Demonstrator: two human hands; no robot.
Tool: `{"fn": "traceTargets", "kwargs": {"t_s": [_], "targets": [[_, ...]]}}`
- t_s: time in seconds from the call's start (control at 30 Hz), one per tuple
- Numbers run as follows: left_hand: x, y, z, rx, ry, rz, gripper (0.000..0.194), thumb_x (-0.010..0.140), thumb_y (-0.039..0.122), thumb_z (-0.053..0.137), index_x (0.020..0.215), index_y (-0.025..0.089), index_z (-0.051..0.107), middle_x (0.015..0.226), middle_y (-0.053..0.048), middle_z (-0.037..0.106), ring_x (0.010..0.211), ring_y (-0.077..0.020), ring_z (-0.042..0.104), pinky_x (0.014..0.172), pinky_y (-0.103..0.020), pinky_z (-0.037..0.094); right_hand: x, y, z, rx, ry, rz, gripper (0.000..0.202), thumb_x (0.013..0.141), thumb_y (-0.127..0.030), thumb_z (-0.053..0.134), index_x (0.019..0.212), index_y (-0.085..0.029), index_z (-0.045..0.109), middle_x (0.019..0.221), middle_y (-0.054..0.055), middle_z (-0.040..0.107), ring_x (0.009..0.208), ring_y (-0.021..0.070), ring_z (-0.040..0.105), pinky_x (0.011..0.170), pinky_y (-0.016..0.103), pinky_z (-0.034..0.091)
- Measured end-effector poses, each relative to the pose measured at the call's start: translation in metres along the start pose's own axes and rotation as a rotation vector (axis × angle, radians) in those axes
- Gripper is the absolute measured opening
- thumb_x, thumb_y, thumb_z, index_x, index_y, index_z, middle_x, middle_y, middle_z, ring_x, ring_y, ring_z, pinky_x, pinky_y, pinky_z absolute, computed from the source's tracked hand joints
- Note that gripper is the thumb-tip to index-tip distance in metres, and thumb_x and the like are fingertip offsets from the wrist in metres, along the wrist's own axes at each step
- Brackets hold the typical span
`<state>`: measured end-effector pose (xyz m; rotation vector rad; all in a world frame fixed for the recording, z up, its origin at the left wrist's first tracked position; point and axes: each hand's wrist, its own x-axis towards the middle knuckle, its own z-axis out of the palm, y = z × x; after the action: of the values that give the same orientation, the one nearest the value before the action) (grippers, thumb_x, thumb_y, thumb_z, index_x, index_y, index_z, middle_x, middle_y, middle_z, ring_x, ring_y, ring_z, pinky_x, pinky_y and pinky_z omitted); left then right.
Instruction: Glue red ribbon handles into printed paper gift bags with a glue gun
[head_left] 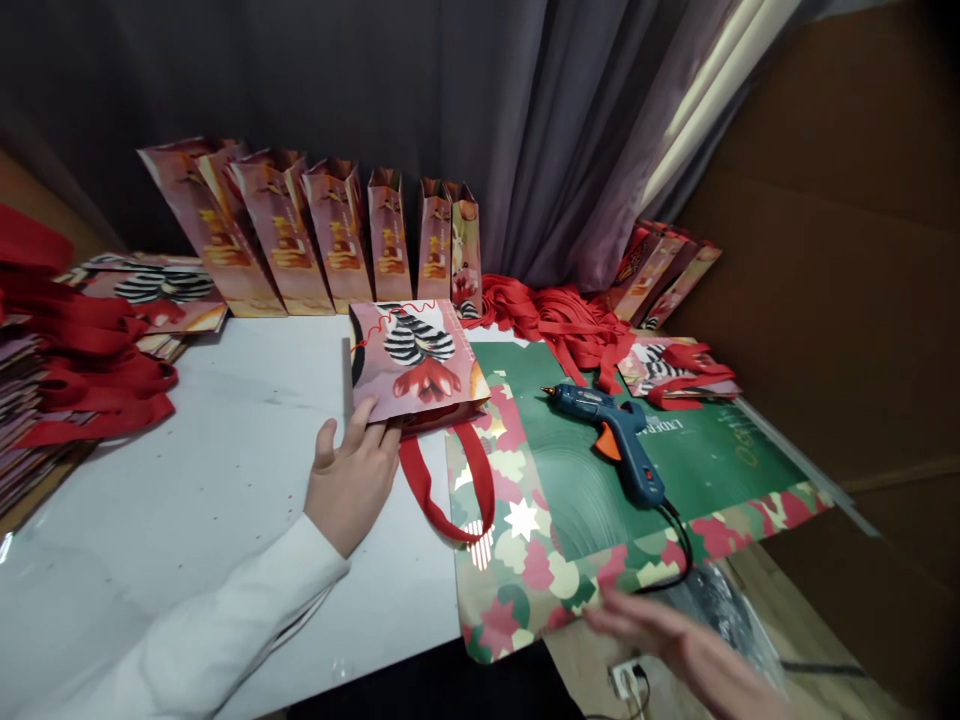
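Observation:
A pink paper gift bag (420, 360) with a zebra-striped bow and red flower print lies flat on the white table, its mouth towards me. My left hand (352, 485) is at the mouth's left side, some fingers tucked under the top panel and the index finger over its edge; the thumb sticks out. From the mouth hangs a red ribbon handle (480, 480). My right hand (675, 640), blurred, is low at the right, fingers stretched out, with nothing seen in it. Nearest it, a blue glue gun (592, 402) with an orange trigger lies on a green printed sheet (547, 450).
Several upright gift bags (337, 235) line the back by a grey curtain (375, 80). Red ribbons (562, 320) are heaped behind the glue gun. A stack of bags (30, 420) with red handles stands left. A cardboard wall (847, 250) borders the right.

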<state>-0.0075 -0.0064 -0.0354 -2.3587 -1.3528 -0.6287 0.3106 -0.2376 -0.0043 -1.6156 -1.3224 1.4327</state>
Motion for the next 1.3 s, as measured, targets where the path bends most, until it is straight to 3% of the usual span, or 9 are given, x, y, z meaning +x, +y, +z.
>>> {"fn": "traceTargets", "kwargs": {"t_s": [0.1, 0.2, 0.3, 0.43, 0.6, 0.7, 0.8, 1.0, 1.3], "targets": [[0.000, 0.006, -0.011, 0.074, 0.134, 0.073, 0.026, 0.095, 0.014, 0.042, 0.109, 0.015, 0.065, 0.110, -0.012, 0.069, 0.123, -0.0296, 0.052, 0.097, -0.046, 0.027, 0.031, -0.050, -0.005, 0.584, 0.043, -0.212, 0.061, 0.093, -0.067, 0.016, 0.138, -0.044, 0.049, 0.147, 0.001, 0.048, 0.137, 0.0250, 0.042, 0.108, 0.053, 0.038], [0.000, 0.013, -0.022, 0.091, 0.256, 0.234, 0.019, 0.094, 0.016, 0.049, 0.101, 0.016, 0.066, 0.103, -0.006, 0.071, 0.100, -0.0240, 0.060, 0.080, -0.037, 0.035, 0.072, -0.080, 0.004, 0.781, -0.078, -0.339, 0.058, 0.096, -0.059, 0.014, 0.136, -0.041, 0.052, 0.150, -0.002, 0.044, 0.139, 0.0216, 0.039, 0.110, 0.050, 0.037], [0.004, 0.023, -0.025, 0.050, 0.084, 0.336, 0.016, 0.090, 0.012, 0.051, 0.094, 0.012, 0.066, 0.085, -0.007, 0.067, 0.078, -0.0215, 0.058, 0.068, -0.034, 0.039, 0.107, -0.095, 0.016, 0.768, -0.252, -0.378, 0.056, 0.097, -0.056, 0.018, 0.133, -0.035, 0.056, 0.149, 0.000, 0.046, 0.139, 0.0216, 0.040, 0.111, 0.049, 0.036], [0.023, 0.038, -0.013, -0.006, -0.320, 0.142, 0.026, 0.088, 0.005, 0.045, 0.107, 0.007, 0.063, 0.099, -0.015, 0.063, 0.096, -0.0284, 0.057, 0.076, -0.037, 0.046, 0.144, -0.100, 0.031, 0.464, -0.291, -0.343, 0.046, 0.097, -0.047, 0.033, 0.128, -0.026, 0.061, 0.143, 0.008, 0.053, 0.132, 0.0239, 0.049, 0.111, 0.049, 0.037], [0.041, 0.040, 0.002, -0.038, -0.389, -0.014, 0.023, 0.090, 0.012, 0.044, 0.103, 0.010, 0.063, 0.093, -0.015, 0.065, 0.085, -0.0297, 0.062, 0.069, -0.040, 0.049, 0.183, -0.093, 0.057, -0.577, 0.071, -0.557, 0.042, 0.093, -0.019, 0.041, 0.130, -0.009, 0.058, 0.136, 0.020, 0.055, 0.127, 0.0278, 0.051, 0.109, 0.049, 0.040], [0.040, 0.032, 0.005, -0.067, -0.403, -0.050, 0.032, 0.089, 0.009, 0.044, 0.115, 0.012, 0.061, 0.099, -0.013, 0.067, 0.087, -0.0253, 0.065, 0.074, -0.036, 0.050, 0.204, -0.089, 0.076, -0.967, 0.129, -0.753, 0.052, 0.085, -0.005, 0.040, 0.137, 0.000, 0.048, 0.142, 0.023, 0.047, 0.134, 0.0294, 0.042, 0.113, 0.046, 0.036], [0.037, 0.025, 0.008, -0.087, -0.412, -0.061, 0.036, 0.089, 0.008, 0.044, 0.122, 0.015, 0.059, 0.107, -0.012, 0.068, 0.091, -0.0235, 0.066, 0.081, -0.035, 0.051, 0.224, -0.090, 0.093, -1.074, 0.180, -0.821, 0.049, 0.087, -0.007, 0.044, 0.135, 0.001, 0.048, 0.139, 0.023, 0.050, 0.133, 0.0299, 0.041, 0.111, 0.046, 0.038], [0.039, 0.022, 0.012, -0.090, -0.441, -0.045, 0.039, 0.089, 0.005, 0.045, 0.125, 0.012, 0.059, 0.125, -0.016, 0.063, 0.114, -0.0261, 0.061, 0.097, -0.038, 0.049, 0.253, -0.094, 0.107, -1.127, 0.267, -0.739, 0.033, 0.095, -0.018, 0.044, 0.120, -0.007, 0.061, 0.120, 0.018, 0.062, 0.116, 0.0283, 0.053, 0.101, 0.044, 0.044], [0.041, 0.024, 0.006, 0.001, -0.516, -0.096, 0.048, 0.088, 0.001, 0.037, 0.133, 0.010, 0.052, 0.107, -0.017, 0.068, 0.087, -0.0270, 0.069, 0.070, -0.035, 0.056, 0.264, -0.086, 0.081, -1.237, 0.313, -0.587, 0.045, 0.089, -0.006, 0.042, 0.132, -0.003, 0.055, 0.134, 0.022, 0.057, 0.130, 0.0283, 0.047, 0.109, 0.043, 0.038]]}}
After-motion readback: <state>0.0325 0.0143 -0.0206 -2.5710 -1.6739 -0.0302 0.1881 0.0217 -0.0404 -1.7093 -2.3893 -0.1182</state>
